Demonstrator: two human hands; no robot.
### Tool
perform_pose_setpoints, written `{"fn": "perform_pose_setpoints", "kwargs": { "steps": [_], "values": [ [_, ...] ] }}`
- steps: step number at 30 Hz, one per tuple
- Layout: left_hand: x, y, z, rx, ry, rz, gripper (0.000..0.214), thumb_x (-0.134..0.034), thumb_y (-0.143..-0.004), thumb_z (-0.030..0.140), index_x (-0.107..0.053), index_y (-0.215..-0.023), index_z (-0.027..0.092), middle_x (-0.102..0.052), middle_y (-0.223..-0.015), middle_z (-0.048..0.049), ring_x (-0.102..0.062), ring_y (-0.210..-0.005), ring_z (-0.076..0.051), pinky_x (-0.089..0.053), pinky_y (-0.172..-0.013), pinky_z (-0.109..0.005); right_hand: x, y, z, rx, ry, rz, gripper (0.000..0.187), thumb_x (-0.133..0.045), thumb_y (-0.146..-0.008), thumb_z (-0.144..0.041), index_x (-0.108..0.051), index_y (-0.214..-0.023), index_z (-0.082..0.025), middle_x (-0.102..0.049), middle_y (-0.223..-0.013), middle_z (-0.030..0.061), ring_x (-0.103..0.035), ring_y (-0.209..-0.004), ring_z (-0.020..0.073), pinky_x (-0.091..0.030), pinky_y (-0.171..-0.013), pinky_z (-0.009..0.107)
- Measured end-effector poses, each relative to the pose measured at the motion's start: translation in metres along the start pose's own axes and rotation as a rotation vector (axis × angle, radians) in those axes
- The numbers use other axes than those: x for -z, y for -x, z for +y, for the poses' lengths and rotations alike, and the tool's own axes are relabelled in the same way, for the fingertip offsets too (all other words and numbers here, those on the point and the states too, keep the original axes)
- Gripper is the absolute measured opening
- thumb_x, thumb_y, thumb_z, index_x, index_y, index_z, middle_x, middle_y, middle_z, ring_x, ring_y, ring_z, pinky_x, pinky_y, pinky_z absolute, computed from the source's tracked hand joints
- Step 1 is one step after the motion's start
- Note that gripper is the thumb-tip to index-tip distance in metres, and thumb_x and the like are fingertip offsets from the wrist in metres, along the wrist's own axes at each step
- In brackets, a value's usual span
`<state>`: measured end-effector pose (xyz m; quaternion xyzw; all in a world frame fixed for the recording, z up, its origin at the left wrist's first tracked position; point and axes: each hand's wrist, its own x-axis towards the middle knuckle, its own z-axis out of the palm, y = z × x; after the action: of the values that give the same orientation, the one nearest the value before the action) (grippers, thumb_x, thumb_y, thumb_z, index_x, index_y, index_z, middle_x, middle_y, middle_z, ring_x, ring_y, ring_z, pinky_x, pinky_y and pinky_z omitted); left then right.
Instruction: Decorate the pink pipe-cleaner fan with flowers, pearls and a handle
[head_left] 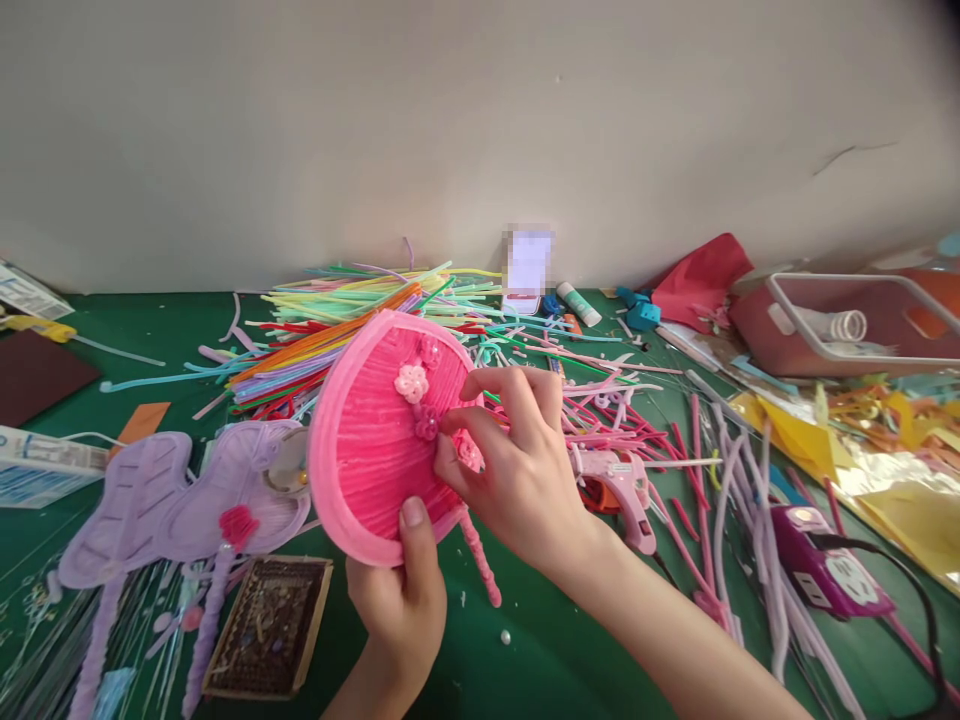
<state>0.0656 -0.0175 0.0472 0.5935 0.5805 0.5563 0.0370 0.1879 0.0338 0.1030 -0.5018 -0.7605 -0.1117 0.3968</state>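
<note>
A pink pipe-cleaner hand fan point(360, 430) is held up, tilted, over the table. My left hand point(405, 600) grips its lower rim, thumb on the front face. Small flowers with pearl centres run down that face, among them a pale pink flower point(411, 383) and a darker pink flower point(427, 422). Beside the darker flower, my right hand point(517, 460) has thumb and forefinger pinched together against the fan; whatever lies between them is hidden. Partly behind this hand is another pink flower point(470, 450). The fan's twisted handle point(481, 560) points down to the right.
Behind the fan lies a heap of coloured pipe cleaners point(300, 350). Two lilac fans point(232, 490) and a small bead tray point(266, 625) are at left. To the right are a pink glue gun point(619, 490), a purple corded box point(825, 560) and a plastic bin point(847, 320).
</note>
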Motion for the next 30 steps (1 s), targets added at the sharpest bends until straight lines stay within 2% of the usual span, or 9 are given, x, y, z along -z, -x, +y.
{"fn": "perform_pose_setpoints", "kwargs": {
  "steps": [7, 11, 14, 20, 30],
  "values": [
    [-0.002, 0.000, -0.002, 0.050, 0.008, 0.010, 0.020, -0.059, -0.093, 0.025, -0.073, -0.083, 0.014, -0.073, -0.066, -0.0066, -0.072, -0.061, -0.020, -0.058, -0.057, -0.027, 0.004, 0.005, -0.003, -0.022, -0.057, -0.020, 0.010, -0.058, -0.087, -0.011, -0.064, -0.081, -0.017, -0.058, -0.101, 0.0113, -0.049, -0.098, 0.0240, -0.048, -0.085, 0.044],
    [-0.002, 0.001, -0.003, 0.070, 0.021, 0.009, 0.023, -0.060, -0.093, 0.028, -0.074, -0.085, 0.011, -0.076, -0.071, -0.0094, -0.071, -0.057, -0.020, -0.058, -0.055, -0.027, 0.008, 0.008, -0.004, -0.064, -0.081, 0.010, 0.005, -0.062, -0.088, -0.015, -0.067, -0.087, -0.018, -0.058, -0.101, 0.0105, -0.051, -0.099, 0.0241, -0.047, -0.086, 0.045],
    [-0.001, 0.001, -0.003, 0.073, 0.025, 0.008, 0.022, -0.061, -0.093, 0.027, -0.074, -0.086, 0.011, -0.075, -0.069, -0.0087, -0.071, -0.057, -0.020, -0.058, -0.055, -0.027, 0.009, 0.009, -0.003, -0.084, -0.117, 0.006, 0.007, -0.064, -0.088, -0.016, -0.069, -0.091, -0.018, -0.057, -0.103, 0.0103, -0.052, -0.099, 0.0241, -0.047, -0.088, 0.045],
    [-0.001, 0.000, -0.001, 0.086, 0.034, 0.003, 0.017, -0.061, -0.091, 0.024, -0.073, -0.085, 0.014, -0.078, -0.079, -0.0097, -0.073, -0.061, -0.020, -0.059, -0.056, -0.026, 0.008, 0.012, -0.001, -0.068, -0.105, 0.004, 0.009, -0.063, -0.089, -0.016, -0.071, -0.093, -0.018, -0.056, -0.106, 0.0112, -0.054, -0.101, 0.0243, -0.047, -0.086, 0.045],
    [0.000, 0.001, -0.002, 0.095, 0.037, -0.038, 0.020, -0.061, -0.091, 0.025, -0.073, -0.078, 0.015, -0.075, -0.068, -0.0060, -0.067, -0.049, -0.016, -0.052, -0.048, -0.024, 0.010, 0.009, 0.008, -0.129, -0.199, -0.182, 0.009, -0.058, -0.092, -0.019, -0.067, -0.090, -0.019, -0.054, -0.114, 0.0124, -0.049, -0.107, 0.0254, -0.048, -0.094, 0.046]
  ]
}}
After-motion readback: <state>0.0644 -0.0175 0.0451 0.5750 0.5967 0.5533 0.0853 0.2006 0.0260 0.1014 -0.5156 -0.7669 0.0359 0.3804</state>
